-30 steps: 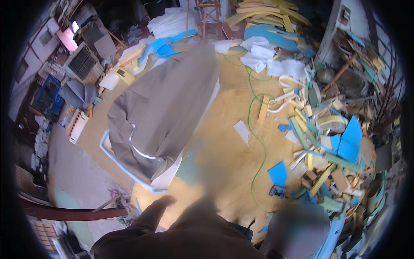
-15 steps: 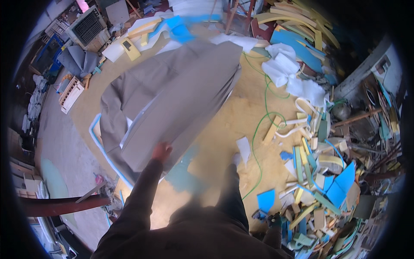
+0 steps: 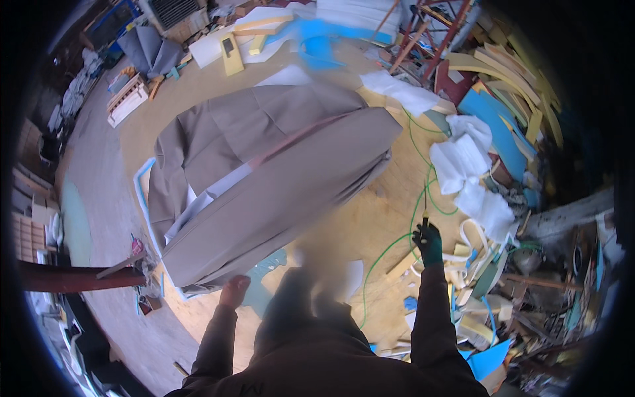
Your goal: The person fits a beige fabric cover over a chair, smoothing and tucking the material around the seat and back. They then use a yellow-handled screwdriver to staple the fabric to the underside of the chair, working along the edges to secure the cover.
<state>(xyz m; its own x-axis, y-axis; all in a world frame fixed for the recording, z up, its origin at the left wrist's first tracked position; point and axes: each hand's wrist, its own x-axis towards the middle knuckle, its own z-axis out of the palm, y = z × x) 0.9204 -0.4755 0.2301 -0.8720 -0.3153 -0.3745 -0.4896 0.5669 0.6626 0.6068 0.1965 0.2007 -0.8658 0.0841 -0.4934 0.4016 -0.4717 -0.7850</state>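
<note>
Right hand (image 3: 428, 242) has come up a lot in half a second: it was down low by the scraps (image 3: 491, 358), now it's out ahead over the tan floor (image 3: 390, 208). Left hand (image 3: 235, 292) has dropped back from the top of the cloth (image 3: 284, 178) to its near edge. Both forearms come in from the bottom in dark sleeves, the right one reaching further forward, pretty much straight, the left one angled up and slightly inward. Left is bare, fingers looking loosely curled right by the hem, but honestly I can't tell if it's pinching the cloth, just touching it or let go. Right is in a dark glove, fingers wrapped round a thin tool (image 3: 425, 215) that points away from the body, green cord (image 3: 385, 250) running close by. Cloth itself is the big grey-brown one, spread left of centre in front of the person, folded over lengthwise, with a pale strip (image 3: 221, 186) showing along the fold.
</note>
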